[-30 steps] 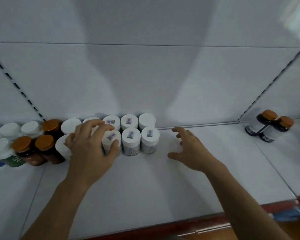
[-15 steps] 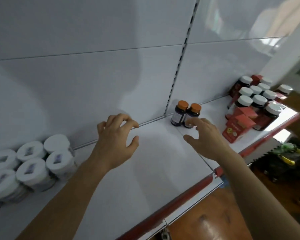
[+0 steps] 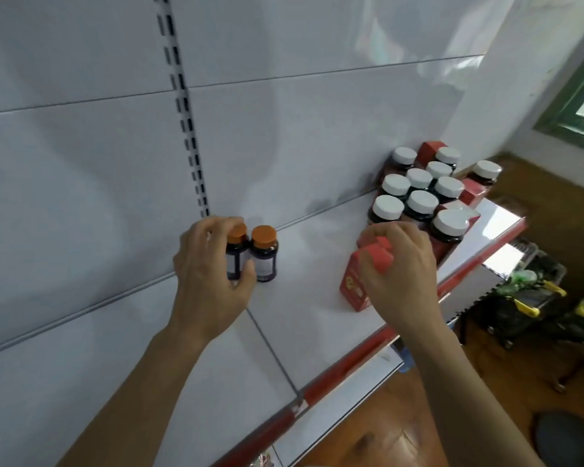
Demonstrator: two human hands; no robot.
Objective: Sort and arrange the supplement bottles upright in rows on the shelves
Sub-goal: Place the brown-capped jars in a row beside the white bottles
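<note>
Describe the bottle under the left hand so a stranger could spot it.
On the white shelf, below the slotted upright, stand two dark orange-capped bottles. It is the left bottle, nearer the upright, with the left hand curled round it, not the right bottle.

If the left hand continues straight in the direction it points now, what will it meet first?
Probably the back panel: the left hand holds an orange-capped bottle just before it, though depth is unclear.

Small shop interior, white metal shelving (image 3: 317, 251) with slotted upright (image 3: 186, 112), red front edge strip (image 3: 338, 374), white-capped supplement bottles (image 3: 420, 201) massed beside red cartons (image 3: 354, 284), wooden floor (image 3: 368, 443) below
</note>
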